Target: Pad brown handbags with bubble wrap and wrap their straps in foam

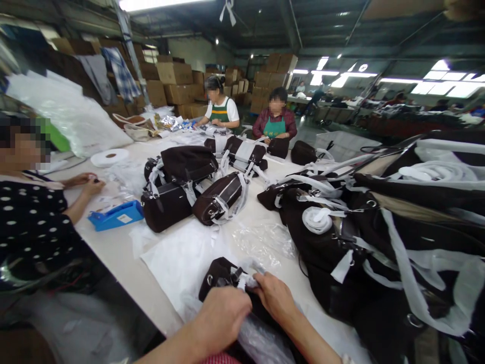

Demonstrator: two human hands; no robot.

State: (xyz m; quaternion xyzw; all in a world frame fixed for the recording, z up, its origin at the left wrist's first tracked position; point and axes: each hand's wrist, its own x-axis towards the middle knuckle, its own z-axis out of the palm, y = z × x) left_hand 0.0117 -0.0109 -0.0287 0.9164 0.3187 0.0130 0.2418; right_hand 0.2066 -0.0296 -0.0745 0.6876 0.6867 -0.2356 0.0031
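A dark brown handbag [220, 273] lies in front of me at the near edge of the table, partly covered by my hands. White wrapping [246, 281] runs along its strap. My right hand [276, 297] pinches this wrapping with thumb and fingers at the top of the bag. Close beside it, my left hand [224, 314] is closed, its fingers curled away from view, so what it grips is hidden. Clear plastic [261, 336] drapes over the bag below my hands.
Several dark handbags [170, 202] stand mid-table, and a large heap of wrapped bags [322, 263] rises on the right. A blue tape dispenser [117, 216] sits left, near a co-worker in polka dots [34, 217]. Two people in green aprons work across the table [132, 273].
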